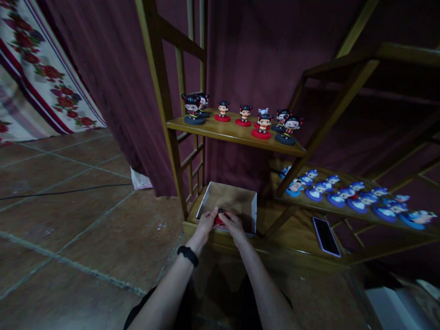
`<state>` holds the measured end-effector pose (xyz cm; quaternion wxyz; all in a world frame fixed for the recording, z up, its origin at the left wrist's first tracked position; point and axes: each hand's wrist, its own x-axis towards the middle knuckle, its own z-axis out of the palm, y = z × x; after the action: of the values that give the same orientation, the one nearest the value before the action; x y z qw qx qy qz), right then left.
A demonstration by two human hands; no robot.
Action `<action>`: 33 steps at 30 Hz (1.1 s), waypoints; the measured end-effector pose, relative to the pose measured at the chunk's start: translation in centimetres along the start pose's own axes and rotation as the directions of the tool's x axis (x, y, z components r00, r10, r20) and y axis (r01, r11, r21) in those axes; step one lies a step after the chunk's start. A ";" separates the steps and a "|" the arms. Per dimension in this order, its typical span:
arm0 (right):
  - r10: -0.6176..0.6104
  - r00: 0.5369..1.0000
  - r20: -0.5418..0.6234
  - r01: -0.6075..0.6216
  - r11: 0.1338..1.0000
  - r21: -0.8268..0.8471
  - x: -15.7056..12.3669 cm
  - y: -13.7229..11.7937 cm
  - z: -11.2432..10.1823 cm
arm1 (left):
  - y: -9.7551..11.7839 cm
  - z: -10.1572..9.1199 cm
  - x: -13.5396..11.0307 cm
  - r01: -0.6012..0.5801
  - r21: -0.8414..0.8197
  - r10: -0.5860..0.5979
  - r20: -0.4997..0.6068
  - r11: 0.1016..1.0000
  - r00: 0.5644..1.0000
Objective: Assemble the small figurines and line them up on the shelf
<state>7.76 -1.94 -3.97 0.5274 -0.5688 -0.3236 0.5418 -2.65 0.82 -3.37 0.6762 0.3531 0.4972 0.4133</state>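
One wooden rack (233,136) fills the middle of my view, and on its lowest board I see an open box (233,195). At the box's near side the left hand (205,222) and right hand (233,224) are together, fingers closed on a small figure (221,212) from both sides. I see its dark top pointing away from me and its red part toward me; the fingers cover too much for me to tell its long axis.

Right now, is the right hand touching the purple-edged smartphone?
Apart. The head view shows the box's right wall and some wooden shelf between the right hand and the smartphone.
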 end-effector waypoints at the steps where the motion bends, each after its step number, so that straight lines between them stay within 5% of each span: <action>1: -0.010 1.000 0.000 0.010 1.000 -0.006 0.0 0.1 -0.1 | 0.0 0.1 -0.1 -0.008 -0.010 0.009 0.008 1.000 1.000; 14: -0.088 0.996 -0.025 0.087 0.995 -0.054 0.1 0.0 -0.2 | -0.4 0.1 0.0 -0.091 -0.035 0.093 0.072 0.995 0.993; 26: 0.039 0.999 -0.036 -0.040 0.998 -0.048 0.3 -0.1 -0.7 | -0.7 0.3 0.2 -0.070 -0.001 0.070 0.067 0.998 0.995; 33: 0.004 0.998 -0.057 -0.007 0.998 -0.055 0.0 -0.5 -1.0 | 0.3 0.9 -0.9 -0.050 0.011 0.049 0.111 0.999 0.993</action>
<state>8.81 -2.10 -3.61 0.5191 -0.5993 -0.3216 0.5176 -2.02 0.11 -2.53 0.6898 0.3923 0.4528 0.4064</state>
